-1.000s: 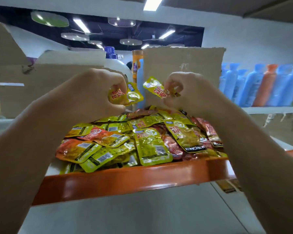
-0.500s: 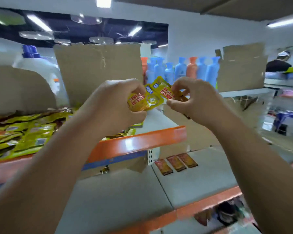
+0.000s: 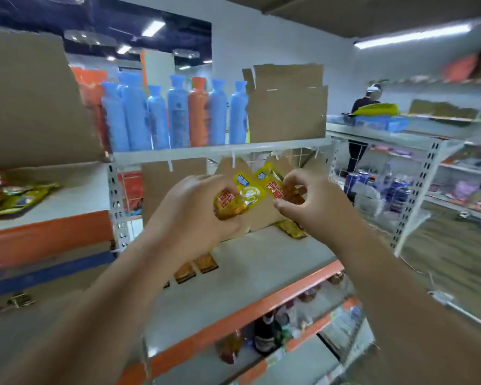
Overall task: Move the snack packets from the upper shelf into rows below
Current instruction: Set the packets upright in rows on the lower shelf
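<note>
Holding two yellow snack packets above the lower shelf. The left hand curls round the first packet, its fingertips hidden behind the wrapper. The right hand pinches the second packet between thumb and fingers. A row of packets lies on the lower shelf, partly covered by the left forearm. The pile of packets on the upper shelf is blurred and cut off at the left.
</note>
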Motion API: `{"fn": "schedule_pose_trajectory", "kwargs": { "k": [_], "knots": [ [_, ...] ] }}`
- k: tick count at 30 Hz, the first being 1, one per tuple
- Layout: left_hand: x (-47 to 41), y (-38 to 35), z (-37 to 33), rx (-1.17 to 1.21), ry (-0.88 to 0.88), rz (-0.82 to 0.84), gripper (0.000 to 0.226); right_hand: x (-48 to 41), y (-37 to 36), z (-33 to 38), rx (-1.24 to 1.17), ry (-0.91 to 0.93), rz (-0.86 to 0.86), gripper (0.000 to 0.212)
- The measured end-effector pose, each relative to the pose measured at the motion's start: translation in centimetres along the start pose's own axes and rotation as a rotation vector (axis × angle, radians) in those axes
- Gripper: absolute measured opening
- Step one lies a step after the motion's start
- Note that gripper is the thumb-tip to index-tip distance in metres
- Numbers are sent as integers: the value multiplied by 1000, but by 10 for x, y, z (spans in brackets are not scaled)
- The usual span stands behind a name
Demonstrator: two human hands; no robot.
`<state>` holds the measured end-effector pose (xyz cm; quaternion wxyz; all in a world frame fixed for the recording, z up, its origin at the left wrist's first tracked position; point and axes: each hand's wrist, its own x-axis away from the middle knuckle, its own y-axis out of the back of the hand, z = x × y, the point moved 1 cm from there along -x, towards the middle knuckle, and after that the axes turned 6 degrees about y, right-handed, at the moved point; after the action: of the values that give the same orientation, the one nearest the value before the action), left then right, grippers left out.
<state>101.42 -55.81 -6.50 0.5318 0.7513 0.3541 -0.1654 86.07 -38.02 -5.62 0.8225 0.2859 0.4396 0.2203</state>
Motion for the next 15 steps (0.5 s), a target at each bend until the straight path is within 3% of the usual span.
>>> {"fn": "schedule_pose_trajectory", "kwargs": {
  "k": [15],
  "knots": [
    [-106, -232, 22, 186, 190, 129, 29, -50, -29, -219, 154, -218, 139, 22]
  ]
}}
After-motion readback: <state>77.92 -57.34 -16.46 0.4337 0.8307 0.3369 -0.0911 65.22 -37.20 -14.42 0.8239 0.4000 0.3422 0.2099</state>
